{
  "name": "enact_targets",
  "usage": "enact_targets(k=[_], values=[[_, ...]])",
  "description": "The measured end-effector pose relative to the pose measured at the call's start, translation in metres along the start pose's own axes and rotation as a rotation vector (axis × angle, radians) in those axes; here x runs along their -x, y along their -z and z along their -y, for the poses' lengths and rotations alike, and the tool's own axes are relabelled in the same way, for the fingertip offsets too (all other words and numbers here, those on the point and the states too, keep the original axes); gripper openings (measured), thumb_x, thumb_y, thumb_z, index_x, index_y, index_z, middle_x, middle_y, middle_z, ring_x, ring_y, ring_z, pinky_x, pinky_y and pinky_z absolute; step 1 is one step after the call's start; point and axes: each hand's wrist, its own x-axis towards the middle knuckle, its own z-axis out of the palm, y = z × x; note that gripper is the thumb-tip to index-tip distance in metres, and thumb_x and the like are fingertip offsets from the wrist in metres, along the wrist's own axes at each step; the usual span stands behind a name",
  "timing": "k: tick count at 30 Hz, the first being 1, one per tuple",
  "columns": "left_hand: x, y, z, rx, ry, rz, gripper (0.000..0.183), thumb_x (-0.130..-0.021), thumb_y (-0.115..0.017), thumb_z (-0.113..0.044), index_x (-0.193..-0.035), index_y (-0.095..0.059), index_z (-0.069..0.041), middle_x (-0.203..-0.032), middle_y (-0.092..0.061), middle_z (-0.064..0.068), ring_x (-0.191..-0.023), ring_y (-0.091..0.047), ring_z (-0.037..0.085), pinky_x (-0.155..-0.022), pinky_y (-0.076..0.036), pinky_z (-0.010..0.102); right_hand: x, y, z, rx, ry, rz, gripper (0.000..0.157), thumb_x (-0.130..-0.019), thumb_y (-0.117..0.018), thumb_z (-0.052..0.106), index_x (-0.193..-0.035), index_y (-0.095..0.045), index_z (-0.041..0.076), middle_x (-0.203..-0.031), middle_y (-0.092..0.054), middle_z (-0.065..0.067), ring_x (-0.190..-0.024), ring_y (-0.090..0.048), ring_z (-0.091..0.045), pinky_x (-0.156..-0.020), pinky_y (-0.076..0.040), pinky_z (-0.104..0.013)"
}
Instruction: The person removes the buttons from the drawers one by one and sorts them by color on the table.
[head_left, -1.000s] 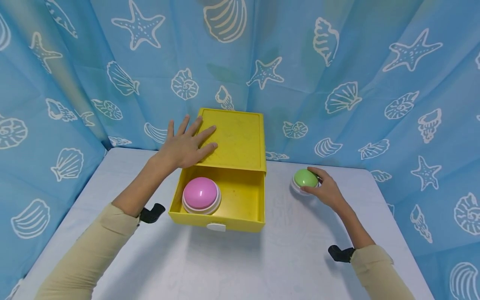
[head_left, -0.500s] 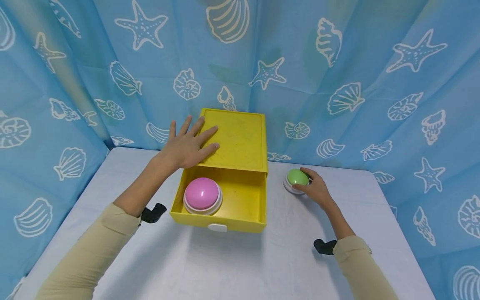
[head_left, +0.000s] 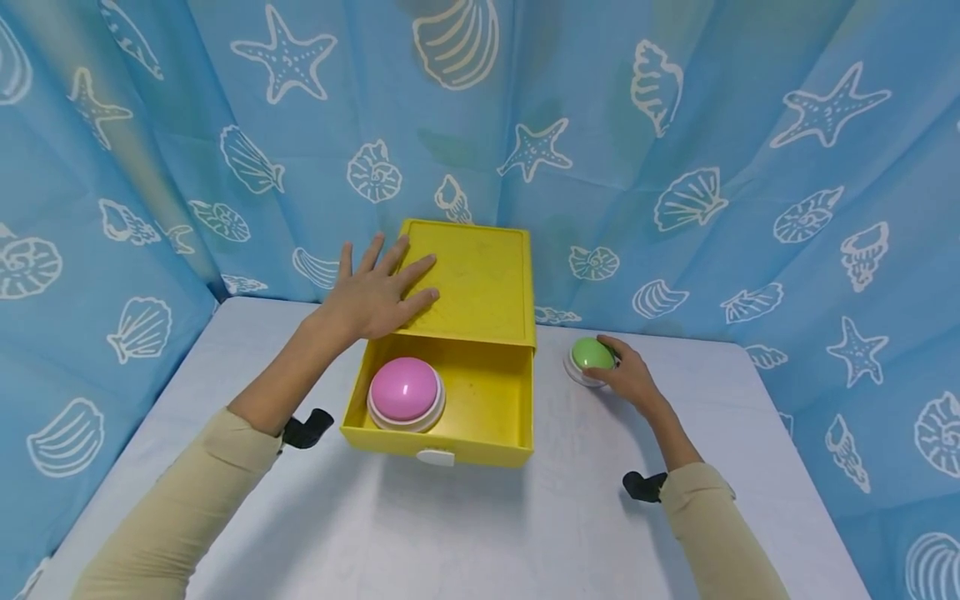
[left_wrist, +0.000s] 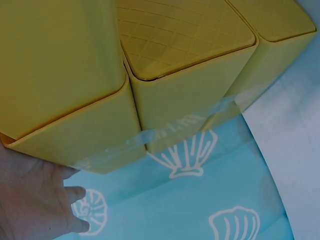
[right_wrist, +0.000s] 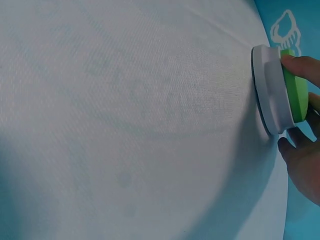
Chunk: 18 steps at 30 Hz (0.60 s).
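Note:
My left hand (head_left: pixel 365 298) rests with spread fingers on the left side of the top of a yellow drawer box (head_left: pixel 480 283). Its drawer (head_left: pixel 480 452) is pulled out toward me and has a white handle (head_left: pixel 436 457). In the drawer's left part sits a pink dome push button (head_left: pixel 403 390) on a white base. To the right of the box, my right hand (head_left: pixel 632 377) holds a smaller green dome push button (head_left: pixel 592 354) with a white base, thumb and fingers around its edge. The right wrist view shows this green button (right_wrist: pixel 298 95) from the side, close over the tabletop.
A white table (head_left: pixel 450 542) lies under everything. Blue curtain (head_left: pixel 585 167) with white shell prints hangs behind and on both sides. In the left wrist view the yellow box's side (left_wrist: pixel 190 95) shows separate stacked sections, joined by clear tape (left_wrist: pixel 165 131).
My right hand has moved left with the green push button, nearer to the yellow box, and has slowed. The left hand stays on the box, and the drawer and pink button keep their places.

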Motion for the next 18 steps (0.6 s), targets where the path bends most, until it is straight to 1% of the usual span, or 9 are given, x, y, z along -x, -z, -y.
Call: enact_targets(k=[7, 12, 15, 18], values=[[0.0, -0.004, -0.001, 0.007, -0.004, 0.003, 0.068, -0.103, -0.029, -0.061, -0.162, -0.019, -0.029, -0.167, 0.0, 0.012, -0.15, 0.01, 0.039, -0.11, 0.015, 0.065, 0.003, 0.001, -0.006, 0.002, -0.023, 0.026, 0.077, -0.091, -0.072, 0.018, -0.154, -0.032, -0.003, -0.157, -0.028, -0.027, -0.144, -0.022, -0.046, -0.114, -0.023, -0.059], [0.0, -0.004, 0.0, 0.01, -0.008, 0.001, 0.067, -0.103, -0.029, -0.06, -0.162, -0.019, -0.028, -0.167, 0.0, 0.012, -0.15, 0.009, 0.04, -0.11, 0.015, 0.065, 0.005, 0.003, -0.002, 0.019, -0.026, 0.031, 0.08, -0.091, -0.073, 0.022, -0.155, -0.03, 0.001, -0.159, -0.024, -0.026, -0.145, -0.019, -0.047, -0.113, -0.022, -0.063], [0.001, -0.004, 0.001, 0.009, -0.007, -0.001, 0.067, -0.104, -0.029, -0.06, -0.162, -0.019, -0.027, -0.167, 0.0, 0.013, -0.15, 0.008, 0.04, -0.11, 0.014, 0.065, 0.007, 0.006, 0.005, 0.053, 0.019, 0.004, 0.077, -0.092, -0.073, 0.024, -0.154, -0.033, 0.001, -0.159, -0.025, -0.026, -0.146, -0.018, -0.046, -0.112, -0.02, -0.064], [0.001, -0.004, 0.001, 0.011, -0.005, -0.005, 0.067, -0.104, -0.029, -0.06, -0.162, -0.019, -0.027, -0.167, 0.0, 0.013, -0.15, 0.008, 0.04, -0.11, 0.014, 0.065, 0.011, 0.011, 0.016, 0.074, 0.1, -0.033, 0.07, -0.093, -0.072, 0.021, -0.151, -0.038, -0.001, -0.156, -0.03, -0.026, -0.144, -0.023, -0.046, -0.112, -0.024, -0.061]])
